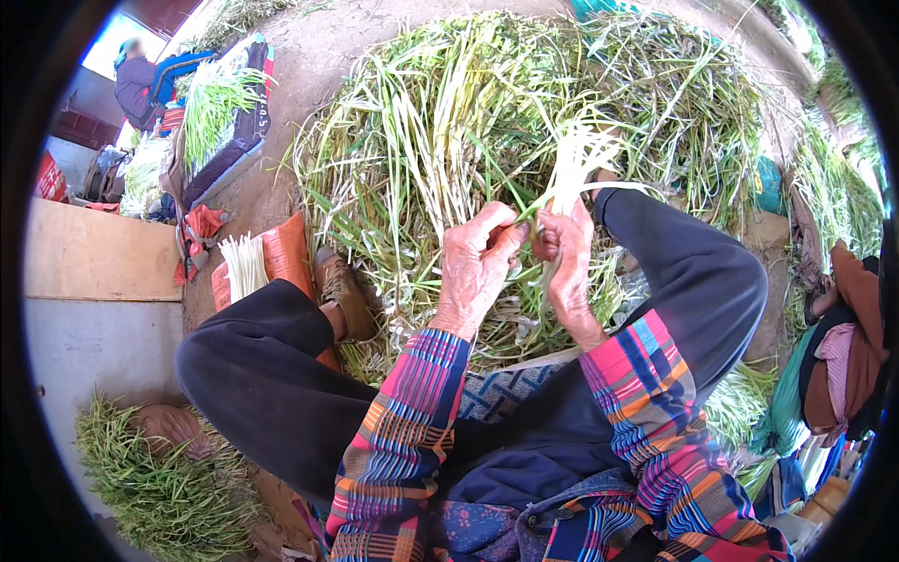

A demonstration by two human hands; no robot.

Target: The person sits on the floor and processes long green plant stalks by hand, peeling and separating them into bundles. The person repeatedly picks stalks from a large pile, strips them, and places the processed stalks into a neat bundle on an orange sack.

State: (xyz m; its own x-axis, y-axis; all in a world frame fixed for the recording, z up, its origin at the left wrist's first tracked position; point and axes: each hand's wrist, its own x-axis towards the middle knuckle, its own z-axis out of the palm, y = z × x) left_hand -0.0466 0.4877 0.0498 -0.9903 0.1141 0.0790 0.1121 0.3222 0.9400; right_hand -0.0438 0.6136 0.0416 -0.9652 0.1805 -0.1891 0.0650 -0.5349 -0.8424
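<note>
Both hands are close together over a large heap of long green plant stalks and leaves (393, 168). Pinched between thumb and fingers of my left hand (484, 260) is a green leaf (528, 211). My right hand (567, 267) is closed around the lower end of a bunch of pale stalks (572, 158), whose tops fan out away from me. The stalk ends inside the right fist are mostly hidden. Just beyond my left hand, whitish stalks (456, 168) lie side by side on the heap.
Trimmed pale stalks (244, 265) rest on an orange sack (286, 249) by my left shoe (344, 295). More greens (168, 485) lie at lower left, beside a pale board (105, 344). A person (140, 84) sits at upper left; another in brown clothing (853, 330) is at right.
</note>
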